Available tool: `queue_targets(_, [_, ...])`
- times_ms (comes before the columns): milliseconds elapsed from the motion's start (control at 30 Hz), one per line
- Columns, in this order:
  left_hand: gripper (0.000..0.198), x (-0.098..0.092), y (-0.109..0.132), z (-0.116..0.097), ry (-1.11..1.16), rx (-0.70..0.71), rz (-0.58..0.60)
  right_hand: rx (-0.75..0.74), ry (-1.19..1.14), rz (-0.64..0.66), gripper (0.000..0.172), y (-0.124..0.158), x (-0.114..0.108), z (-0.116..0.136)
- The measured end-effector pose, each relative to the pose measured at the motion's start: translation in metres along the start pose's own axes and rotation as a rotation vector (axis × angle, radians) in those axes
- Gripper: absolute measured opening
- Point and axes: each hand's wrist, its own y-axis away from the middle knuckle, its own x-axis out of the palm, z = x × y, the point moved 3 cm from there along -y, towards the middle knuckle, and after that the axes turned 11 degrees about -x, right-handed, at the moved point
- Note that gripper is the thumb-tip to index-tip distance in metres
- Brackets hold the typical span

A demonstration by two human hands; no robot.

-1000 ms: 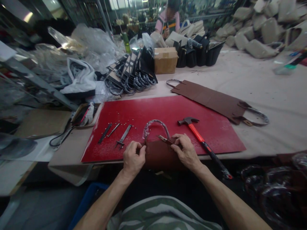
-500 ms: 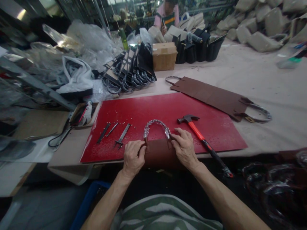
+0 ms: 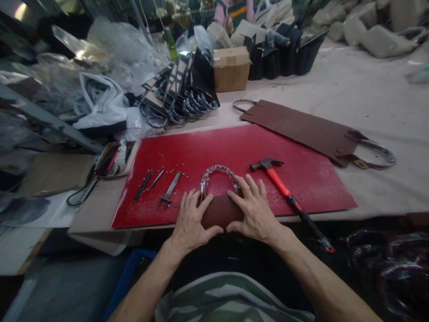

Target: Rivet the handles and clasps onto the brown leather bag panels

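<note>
A brown leather bag panel (image 3: 219, 212) lies over the front edge of the red board (image 3: 197, 145). Its arched handle (image 3: 218, 168), wrapped in clear plastic, points away from me. My left hand (image 3: 191, 221) rests on the panel's left side with fingers spread and thumb toward the middle. On the right side my right hand (image 3: 256, 210) lies the same way, its fingertips beside the handle's base. Neither hand is closed round anything. Right of my right hand is a claw hammer (image 3: 279, 182) with a red and black grip. Left of the panel sits a pronged punch (image 3: 171, 188).
Thin metal tools (image 3: 144, 185) and small scraps lie on the board's left. A longer brown panel with handles (image 3: 298, 127) stretches across the table behind. Farther back stand a cardboard box (image 3: 231, 71), black bag parts (image 3: 187, 85) and a person (image 3: 250, 11). Wrapped handles (image 3: 395, 264) are low right.
Both hands have gone from pinching the panel near the handle's ends to lying spread on it, thumbs drawn together. My view has tilted slightly down. Hammer and tools stay put.
</note>
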Motion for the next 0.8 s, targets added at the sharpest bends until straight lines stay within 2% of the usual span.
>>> queue_targets(100, [0.094,0.000,-0.001,-0.005,-0.020,-0.044,0.027,-0.053,-0.029,0.014,0.087,-0.001,0.001,0.000])
queue_targets(300, [0.078,0.003,-0.006,-0.010,-0.002,-0.052,-0.018,-0.087,-0.146,0.014,0.073,-0.003,0.008,-0.003])
queue_targets(633, [0.067,0.007,-0.002,-0.008,-0.005,0.016,-0.073,-0.097,-0.141,0.057,0.071,-0.001,0.014,-0.008])
queue_targets(800, [0.066,0.007,-0.003,-0.009,0.001,0.029,-0.083,-0.026,-0.155,0.080,0.070,-0.001,0.013,-0.002])
